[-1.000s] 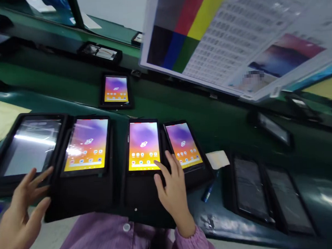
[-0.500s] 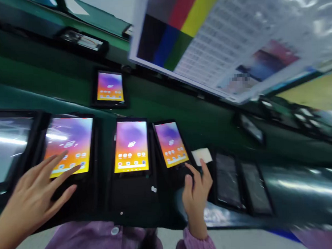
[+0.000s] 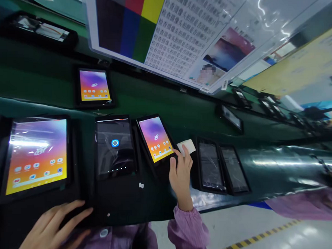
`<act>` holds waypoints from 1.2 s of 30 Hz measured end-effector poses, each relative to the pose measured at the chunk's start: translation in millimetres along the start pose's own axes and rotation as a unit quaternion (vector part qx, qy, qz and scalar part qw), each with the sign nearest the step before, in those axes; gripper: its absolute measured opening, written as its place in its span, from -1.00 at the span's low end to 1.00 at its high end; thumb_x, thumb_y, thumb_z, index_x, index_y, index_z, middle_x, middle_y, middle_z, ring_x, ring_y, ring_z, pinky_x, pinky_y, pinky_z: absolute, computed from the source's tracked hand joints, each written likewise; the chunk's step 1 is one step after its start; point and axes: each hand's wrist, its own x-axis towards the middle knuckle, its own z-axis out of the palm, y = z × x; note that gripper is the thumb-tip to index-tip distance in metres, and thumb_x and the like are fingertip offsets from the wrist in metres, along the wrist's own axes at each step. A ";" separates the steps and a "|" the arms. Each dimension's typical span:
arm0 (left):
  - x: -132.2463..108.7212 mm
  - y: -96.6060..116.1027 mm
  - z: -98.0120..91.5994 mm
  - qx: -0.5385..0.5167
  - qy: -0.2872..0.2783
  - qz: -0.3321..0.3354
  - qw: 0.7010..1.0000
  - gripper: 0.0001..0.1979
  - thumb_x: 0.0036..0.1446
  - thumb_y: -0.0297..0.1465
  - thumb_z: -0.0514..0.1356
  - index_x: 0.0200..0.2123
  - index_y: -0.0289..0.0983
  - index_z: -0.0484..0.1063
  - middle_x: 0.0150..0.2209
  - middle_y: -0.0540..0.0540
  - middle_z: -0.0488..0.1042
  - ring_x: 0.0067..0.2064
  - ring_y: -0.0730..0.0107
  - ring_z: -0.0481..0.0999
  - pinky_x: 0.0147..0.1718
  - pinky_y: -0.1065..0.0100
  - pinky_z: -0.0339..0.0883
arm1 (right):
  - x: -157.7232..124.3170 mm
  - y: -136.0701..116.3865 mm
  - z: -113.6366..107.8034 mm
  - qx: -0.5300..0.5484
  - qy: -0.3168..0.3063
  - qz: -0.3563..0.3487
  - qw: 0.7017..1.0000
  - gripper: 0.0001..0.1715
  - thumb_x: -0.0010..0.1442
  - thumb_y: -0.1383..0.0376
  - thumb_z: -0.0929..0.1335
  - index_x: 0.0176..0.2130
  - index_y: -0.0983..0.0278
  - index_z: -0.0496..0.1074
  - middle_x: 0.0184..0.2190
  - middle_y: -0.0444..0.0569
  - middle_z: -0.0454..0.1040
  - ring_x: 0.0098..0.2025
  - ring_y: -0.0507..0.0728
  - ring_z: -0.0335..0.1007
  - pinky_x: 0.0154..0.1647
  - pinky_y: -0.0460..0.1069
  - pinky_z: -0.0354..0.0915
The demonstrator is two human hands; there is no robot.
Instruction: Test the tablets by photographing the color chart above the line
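Note:
My left hand is open, fingers stretched out over the front edge of the work surface, below the left tablet with its lit home screen. The middle tablet has a dark screen with a round blue and white icon. My right hand is open and grips nothing. Its index finger is at the lower right corner of a tilted lit tablet. Another finger lies over a white card or pad; whether it presses on it I cannot tell.
Two dark tablets lie right of my right hand. Another lit tablet is on the green belt behind. A printed sheet hangs over the far side. A co-worker's purple sleeve shows at right.
The middle tablet's screen went from the lit home screen to dark with one icon. My left hand drew back off the left tablet toward the front edge. The view has shifted right.

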 end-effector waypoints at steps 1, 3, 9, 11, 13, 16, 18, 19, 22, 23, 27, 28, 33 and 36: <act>5.7 3.5 2.9 0.004 -0.012 0.014 1.000 -0.61 0.35 -0.07 0.27 0.15 -0.06 0.58 0.01 -0.08 0.62 -0.09 0.25 0.60 -0.05 0.23 0.39 | -1.4 1.6 -0.2 0.005 0.016 0.007 1.000 -0.49 0.59 0.02 0.14 0.21 0.24 0.43 0.38 0.25 0.24 0.42 0.41 0.16 0.36 0.40 0.20; 17.7 10.4 7.4 -0.003 -0.037 0.005 0.999 -0.59 0.41 -0.04 0.21 0.18 -0.04 0.56 0.02 -0.07 0.61 -0.09 0.28 0.60 -0.03 0.25 0.36 | -4.1 4.5 -1.5 0.007 0.040 0.017 0.999 -0.49 0.59 0.01 0.14 0.18 0.26 0.42 0.28 0.27 0.31 0.34 0.41 0.25 0.32 0.40 0.22; 43.1 25.0 12.1 -0.035 -0.051 -0.026 0.998 -0.74 0.49 -0.19 0.12 -0.16 -0.12 0.58 -0.10 -0.02 0.63 -0.08 0.29 0.56 -0.09 0.24 0.23 | -2.6 5.7 -3.5 0.002 0.038 0.021 0.999 -0.46 0.58 0.00 0.15 0.17 0.26 0.47 0.09 0.23 0.36 0.19 0.38 0.33 0.19 0.33 0.32; 46.5 26.1 10.4 -0.040 -0.054 -0.039 0.997 -0.74 0.48 -0.24 0.15 -0.27 -0.15 0.53 -0.16 -0.02 0.62 -0.11 0.27 0.55 -0.10 0.21 0.19 | 1.2 4.5 -1.9 -0.001 0.017 0.012 1.000 -0.46 0.58 0.02 0.15 0.19 0.23 0.49 0.09 0.21 0.35 0.15 0.37 0.34 0.16 0.30 0.34; 47.6 25.8 7.5 -0.036 -0.058 -0.047 0.997 -0.75 0.46 -0.26 0.15 -0.29 -0.16 0.51 -0.20 -0.02 0.61 -0.13 0.25 0.53 -0.10 0.18 0.16 | 5.0 3.4 0.3 -0.001 -0.002 0.003 1.000 -0.46 0.57 0.03 0.15 0.21 0.21 0.50 0.08 0.19 0.35 0.10 0.34 0.36 0.12 0.28 0.35; 46.2 25.8 3.4 -0.020 -0.053 -0.058 0.997 -0.71 0.49 -0.28 0.09 -0.28 -0.15 0.53 -0.27 -0.03 0.58 -0.21 0.21 0.46 -0.17 0.17 0.11 | 7.3 2.8 2.9 0.002 -0.019 -0.003 1.000 -0.47 0.57 0.04 0.15 0.20 0.19 0.53 0.04 0.17 0.36 0.00 0.31 0.37 0.08 0.26 0.37; 44.5 27.5 1.8 -0.006 -0.049 -0.071 0.996 -0.69 0.50 -0.28 0.08 -0.30 -0.15 0.52 -0.33 -0.03 0.54 -0.26 0.21 0.41 -0.23 0.18 0.06 | 6.2 3.5 3.5 0.007 -0.017 0.000 1.000 -0.46 0.56 0.02 0.16 0.19 0.20 0.52 0.05 0.18 0.37 0.01 0.32 0.38 0.09 0.27 0.38; 43.6 28.8 1.4 -0.002 -0.049 -0.079 0.996 -0.70 0.49 -0.28 0.10 -0.33 -0.16 0.51 -0.35 -0.03 0.52 -0.28 0.23 0.40 -0.25 0.18 0.05 | 5.0 4.4 3.4 0.011 -0.012 0.004 1.000 -0.46 0.56 0.01 0.17 0.19 0.22 0.51 0.06 0.19 0.37 0.04 0.33 0.38 0.10 0.28 0.38; 39.9 30.8 -0.7 -0.010 -0.037 -0.090 0.995 -0.78 0.43 -0.29 0.21 -0.33 -0.17 0.47 -0.35 -0.01 0.52 -0.27 0.28 0.44 -0.19 0.18 0.10 | 0.0 9.4 1.7 0.026 0.013 0.022 0.999 -0.46 0.56 0.01 0.15 0.19 0.27 0.45 0.08 0.21 0.39 0.09 0.32 0.42 0.12 0.25 0.39; 37.8 29.7 -2.2 -0.015 -0.023 -0.089 0.996 -0.83 0.41 -0.29 0.25 -0.30 -0.15 0.48 -0.32 0.00 0.54 -0.25 0.29 0.47 -0.14 0.18 0.13 | -1.9 11.8 0.9 0.032 0.020 0.027 0.999 -0.48 0.56 0.02 0.15 0.16 0.27 0.45 0.05 0.20 0.42 0.06 0.30 0.44 0.10 0.23 0.40; 26.6 12.7 -15.7 0.020 0.046 -0.109 0.993 -0.93 0.34 -0.32 0.28 -0.13 -0.11 0.51 -0.17 -0.07 0.59 -0.13 0.19 0.53 -0.09 0.14 0.20 | -10.4 20.8 0.5 0.067 0.046 0.043 0.996 -0.55 0.52 0.01 0.18 -0.04 0.26 0.45 -0.13 0.12 0.50 -0.10 0.27 0.48 -0.01 0.18 0.40; 24.3 6.3 -20.4 0.052 0.055 -0.126 0.989 -0.90 0.33 -0.33 0.27 -0.10 -0.12 0.51 -0.14 -0.11 0.59 -0.12 0.15 0.52 -0.11 0.13 0.20 | -12.9 21.8 2.5 0.077 0.056 0.050 0.994 -0.56 0.50 -0.01 0.20 -0.08 0.26 0.44 -0.17 0.11 0.50 -0.13 0.27 0.47 -0.04 0.17 0.39; 24.5 -20.7 -37.9 0.185 0.042 -0.215 0.958 -0.77 0.33 -0.34 0.24 0.04 -0.13 0.52 0.08 -0.25 0.52 0.04 -0.04 0.48 0.00 0.02 0.19 | -30.7 10.5 25.4 0.130 0.091 0.070 0.985 -0.50 0.44 -0.13 0.29 -0.13 0.26 0.40 -0.24 0.07 0.46 -0.26 0.25 0.43 -0.16 0.13 0.31; 32.5 -26.0 -37.2 0.194 0.022 -0.233 0.953 -0.72 0.34 -0.33 0.23 0.09 -0.11 0.53 0.18 -0.28 0.46 0.12 -0.08 0.45 0.05 0.00 0.18 | -47.1 -6.9 34.2 0.160 0.068 0.057 0.983 -0.48 0.46 -0.14 0.29 -0.13 0.26 0.44 -0.24 0.07 0.53 -0.25 0.25 0.47 -0.19 0.09 0.29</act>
